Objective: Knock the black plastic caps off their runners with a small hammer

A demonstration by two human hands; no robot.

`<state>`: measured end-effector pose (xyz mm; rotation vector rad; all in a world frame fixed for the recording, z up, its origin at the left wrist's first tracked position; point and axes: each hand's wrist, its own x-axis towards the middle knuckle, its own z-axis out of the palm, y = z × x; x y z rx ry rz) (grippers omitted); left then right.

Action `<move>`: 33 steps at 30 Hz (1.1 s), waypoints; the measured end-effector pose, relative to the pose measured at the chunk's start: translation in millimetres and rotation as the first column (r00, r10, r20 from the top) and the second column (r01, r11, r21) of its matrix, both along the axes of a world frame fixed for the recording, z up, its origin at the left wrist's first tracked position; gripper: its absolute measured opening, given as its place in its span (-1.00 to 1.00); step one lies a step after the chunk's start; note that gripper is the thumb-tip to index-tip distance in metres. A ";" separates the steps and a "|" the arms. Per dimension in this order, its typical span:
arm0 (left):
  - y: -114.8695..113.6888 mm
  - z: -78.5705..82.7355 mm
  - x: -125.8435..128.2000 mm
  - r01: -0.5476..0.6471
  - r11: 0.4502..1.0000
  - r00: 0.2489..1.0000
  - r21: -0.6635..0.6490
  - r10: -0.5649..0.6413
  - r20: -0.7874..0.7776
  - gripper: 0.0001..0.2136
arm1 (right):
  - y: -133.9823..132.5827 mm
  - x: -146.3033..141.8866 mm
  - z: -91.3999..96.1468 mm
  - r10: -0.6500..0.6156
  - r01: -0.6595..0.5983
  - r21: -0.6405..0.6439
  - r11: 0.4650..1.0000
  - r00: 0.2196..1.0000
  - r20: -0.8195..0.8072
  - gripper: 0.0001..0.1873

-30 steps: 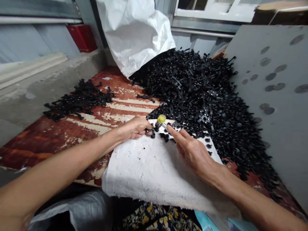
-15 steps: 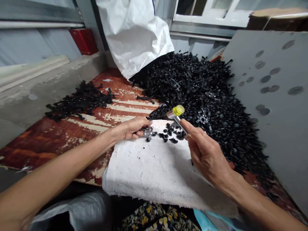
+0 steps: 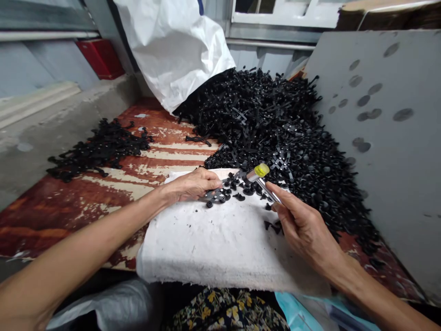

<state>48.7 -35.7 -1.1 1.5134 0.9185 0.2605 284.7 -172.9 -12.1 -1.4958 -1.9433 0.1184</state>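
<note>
My left hand [image 3: 197,185] is closed on a black plastic part [image 3: 214,196] with round ends, holding it low over a white cloth [image 3: 200,248]. The fingers hide some of that part. In my right hand [image 3: 303,220] is a small mallet [image 3: 259,173] with a yellow face and a metal handle; its head sits to the right of the part, apart from it. Loose small black pieces [image 3: 239,196] lie on the cloth between the two hands, and a few more lie near my right wrist.
A large heap of black parts [image 3: 262,115] spreads behind and to the right, against a grey spotted board [image 3: 389,138]. A smaller pile [image 3: 103,147] lies left on the worn red-brown tabletop [image 3: 69,216]. A white sack [image 3: 175,50] hangs at the back.
The view has shifted slightly to the right. My left hand and its part have come nearer to the loose pieces and the part has turned. The mallet head has moved slightly lower.
</note>
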 end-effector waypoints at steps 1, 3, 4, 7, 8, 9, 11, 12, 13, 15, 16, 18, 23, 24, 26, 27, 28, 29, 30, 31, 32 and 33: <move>0.3 -1.2 0.5 -0.006 1.000 1.000 0.000 0.006 -0.003 -0.62 | -0.5 0.5 -0.3 -0.002 0.002 -0.004 1.000 1.000 0.002 -0.53; 0.0 -2.2 1.8 -0.027 1.000 1.000 -0.015 0.027 -0.008 -0.62 | -1.0 1.2 -1.1 -0.002 0.002 -0.005 1.000 1.000 0.006 -0.54; -0.6 -1.8 2.5 -0.039 0.999 0.999 -0.027 0.039 -0.007 -0.62 | -1.1 1.4 -1.6 -0.003 0.003 -0.005 1.000 1.000 0.007 -0.55; -2.5 1.8 4.5 -0.061 0.996 0.998 -0.058 0.060 -0.016 -0.63 | -1.3 1.4 -3.4 -0.006 0.006 -0.019 1.000 1.000 0.001 -0.54; -2.9 3.3 4.8 -0.063 0.996 0.998 -0.068 0.061 -0.021 -0.63 | -1.2 1.3 -3.9 -0.005 0.005 -0.028 1.000 1.000 -0.006 -0.54; -3.1 4.7 4.9 -0.065 0.995 0.998 -0.078 0.063 -0.028 -0.64 | -1.1 1.2 -4.3 -0.004 0.003 -0.036 0.999 1.000 -0.012 -0.53; -2.9 6.2 4.7 -0.072 0.993 0.997 -0.094 0.068 -0.043 -0.65 | -0.8 0.7 -5.0 0.003 -0.004 -0.045 0.999 1.000 -0.022 -0.52; -2.5 6.3 4.5 -0.079 0.992 0.996 -0.097 0.075 -0.048 -0.65 | -0.5 0.5 -5.2 0.007 -0.008 -0.047 0.999 1.000 -0.025 -0.51; -2.1 5.8 4.2 -0.086 0.992 0.995 -0.096 0.081 -0.051 -0.66 | -0.3 0.2 -5.2 0.010 -0.011 -0.048 0.999 1.000 -0.026 -0.50; -1.1 3.8 3.8 -0.086 0.992 0.995 -0.089 0.082 -0.051 -0.66 | 0.0 -0.2 -5.1 0.016 -0.018 -0.046 0.999 1.000 -0.025 -0.50; -0.5 2.5 3.7 -0.081 0.993 0.996 -0.085 0.077 -0.050 -0.65 | 0.1 -0.3 -4.8 0.017 -0.019 -0.045 0.999 1.000 -0.023 -0.50; 0.7 0.3 3.7 -0.070 0.994 0.997 -0.081 0.066 -0.045 -0.64 | 0.0 -0.3 -4.3 0.012 -0.013 -0.048 0.999 1.000 -0.020 -0.49; 5.7 -1.9 2.7 -0.039 0.997 0.997 -0.062 0.035 -0.065 -0.63 | -0.5 -0.2 -5.1 0.010 -0.012 -0.070 0.997 1.000 -0.029 -0.48; 7.0 -2.0 1.9 -0.029 0.998 0.997 -0.052 0.025 -0.076 -0.63 | -0.6 -0.1 -5.6 0.013 -0.015 -0.069 0.998 0.999 -0.030 -0.48; 9.3 -2.8 -0.1 -0.009 0.999 0.996 -0.038 0.005 -0.086 -0.65 | -0.5 0.1 -6.7 0.017 -0.019 -0.068 0.997 0.999 -0.029 -0.49; 10.2 -3.5 -1.1 0.003 0.999 0.997 -0.036 -0.006 -0.081 -0.66 | -0.4 0.1 -7.1 0.015 -0.017 -0.069 0.997 1.000 -0.026 -0.50; 10.7 -4.3 -1.8 0.012 0.999 0.997 -0.031 -0.014 -0.073 -0.67 | -0.2 0.1 -7.2 0.013 -0.014 -0.069 0.998 1.000 -0.023 -0.51; 10.8 -5.2 -2.2 0.014 1.000 0.998 -0.018 -0.015 -0.064 -0.67 | 0.0 0.0 -7.1 0.011 -0.013 -0.069 0.998 1.000 -0.019 -0.51; 10.6 -5.9 -2.2 0.012 1.000 0.998 0.003 -0.012 -0.065 -0.67 | 0.3 -0.3 -6.8 0.012 -0.013 -0.071 0.997 1.000 -0.013 -0.52; 10.0 -6.4 -1.9 0.005 0.999 0.997 0.035 -0.002 -0.081 -0.66 | 0.6 -0.8 -6.3 0.013 -0.014 -0.073 0.997 1.000 -0.006 -0.52; 9.2 -6.4 -1.3 -0.003 0.997 0.994 0.073 0.011 -0.112 -0.66 | 1.1 -1.5 -5.6 0.017 -0.017 -0.075 0.997 1.000 0.003 -0.52; 8.2 -5.9 -0.5 -0.005 0.994 0.989 0.112 0.022 -0.148 -0.66 | 1.8 -2.4 -4.9 0.024 -0.023 -0.077 0.997 1.000 0.016 -0.51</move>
